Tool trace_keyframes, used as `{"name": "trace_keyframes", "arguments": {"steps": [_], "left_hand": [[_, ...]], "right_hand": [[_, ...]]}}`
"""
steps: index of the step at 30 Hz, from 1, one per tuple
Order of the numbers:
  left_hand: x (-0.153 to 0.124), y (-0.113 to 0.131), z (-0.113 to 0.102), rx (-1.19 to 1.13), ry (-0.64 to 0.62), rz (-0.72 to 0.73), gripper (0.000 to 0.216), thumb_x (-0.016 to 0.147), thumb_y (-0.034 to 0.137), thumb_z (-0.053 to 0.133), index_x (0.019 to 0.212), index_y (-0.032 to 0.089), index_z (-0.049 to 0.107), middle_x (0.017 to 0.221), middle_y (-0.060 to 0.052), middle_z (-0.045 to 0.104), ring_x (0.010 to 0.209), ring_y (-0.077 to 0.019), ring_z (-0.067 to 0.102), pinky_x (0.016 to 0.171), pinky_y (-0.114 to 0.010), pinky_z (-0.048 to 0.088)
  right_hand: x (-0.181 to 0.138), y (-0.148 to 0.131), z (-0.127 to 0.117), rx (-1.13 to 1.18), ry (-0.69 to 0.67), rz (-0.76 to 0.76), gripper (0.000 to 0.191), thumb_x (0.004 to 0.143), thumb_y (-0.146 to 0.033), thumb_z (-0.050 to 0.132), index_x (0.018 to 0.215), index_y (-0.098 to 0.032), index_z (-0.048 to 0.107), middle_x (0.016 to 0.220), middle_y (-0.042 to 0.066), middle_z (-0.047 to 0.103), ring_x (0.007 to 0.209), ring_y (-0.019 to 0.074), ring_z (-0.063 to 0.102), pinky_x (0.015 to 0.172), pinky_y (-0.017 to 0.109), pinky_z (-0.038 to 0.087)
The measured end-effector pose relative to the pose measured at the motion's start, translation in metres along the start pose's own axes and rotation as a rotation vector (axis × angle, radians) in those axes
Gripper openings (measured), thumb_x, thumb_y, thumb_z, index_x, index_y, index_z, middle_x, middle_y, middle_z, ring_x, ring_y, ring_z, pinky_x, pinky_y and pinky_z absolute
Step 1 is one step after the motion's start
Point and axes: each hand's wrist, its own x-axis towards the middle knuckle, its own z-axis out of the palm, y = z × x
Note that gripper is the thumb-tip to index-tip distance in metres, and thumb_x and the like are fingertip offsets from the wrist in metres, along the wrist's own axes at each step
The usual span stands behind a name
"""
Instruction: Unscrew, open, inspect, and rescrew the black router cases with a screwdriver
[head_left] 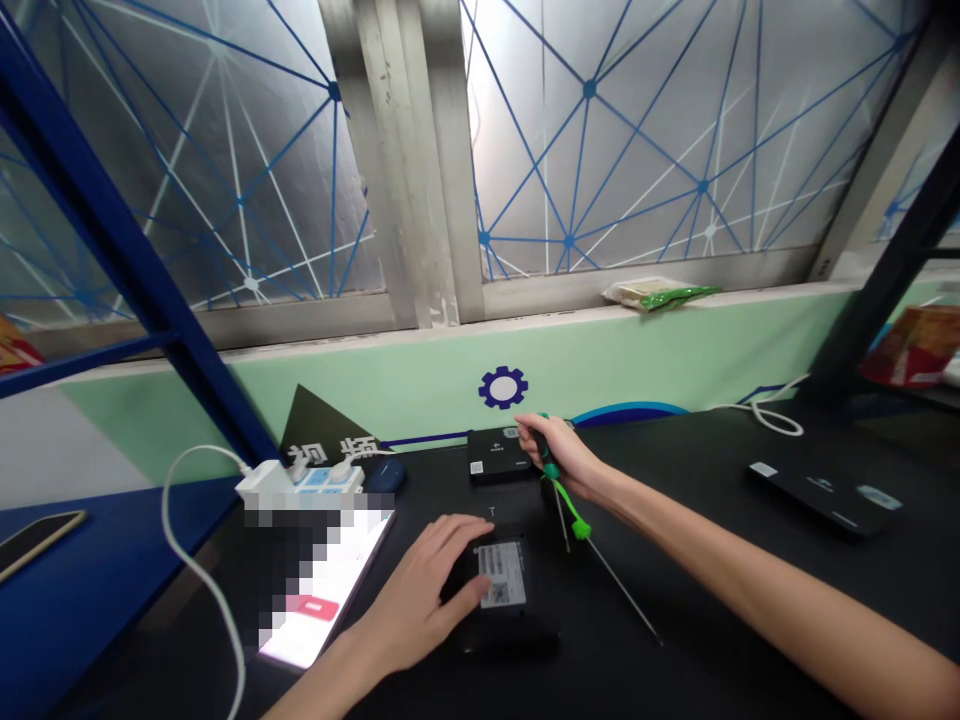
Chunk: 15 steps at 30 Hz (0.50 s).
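Note:
My left hand (pixel 439 590) lies with fingers spread on a flat black device (pixel 536 625), its thumb at the edge of the printed white label (pixel 504 575) on the top face. My right hand (pixel 566 455) is closed round the dark green and black handle of a screwdriver (pixel 553 468), whose shaft slants down with its tip beside the device's upper right corner. Close by, a second screwdriver with a bright green handle (pixel 581 529) has its long thin shaft pointing to the lower right. Part of its handle is hidden near my right hand.
A black box (pixel 495 455) sits behind the device, and another (pixel 821 500) lies at the right. At the left are a lit phone (pixel 330 590), a power strip (pixel 326 483) with a white cable (pixel 214 590), and a dark blue rounded object (pixel 387 475).

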Motion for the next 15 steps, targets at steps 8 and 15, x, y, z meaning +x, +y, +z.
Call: {"name": "trace_keyframes", "arguments": {"steps": [8,15], "left_hand": [[0.004,-0.002,0.000,-0.027,0.256,-0.120,0.020,0.101,0.026,0.039,0.107,0.023,0.058,0.098,-0.004,0.064,0.087,-0.0193,0.063,0.077,-0.031,0.051],[0.005,-0.011,-0.002,0.106,0.156,-0.330,0.020,0.094,0.024,0.041,0.078,0.022,0.052,0.058,0.005,0.053,0.052,-0.0148,0.052,0.053,-0.025,0.031]], "right_hand": [[-0.023,0.020,-0.017,-0.753,-0.013,-0.340,0.028,0.087,-0.031,0.059,0.062,-0.020,0.051,0.051,-0.004,0.052,0.051,0.0130,0.043,0.055,0.026,0.034],[-0.033,0.034,-0.013,-0.905,-0.078,-0.499,0.034,0.090,-0.030,0.053,0.058,-0.020,0.047,0.058,-0.002,0.052,0.056,0.0145,0.045,0.058,0.027,0.033]]}}
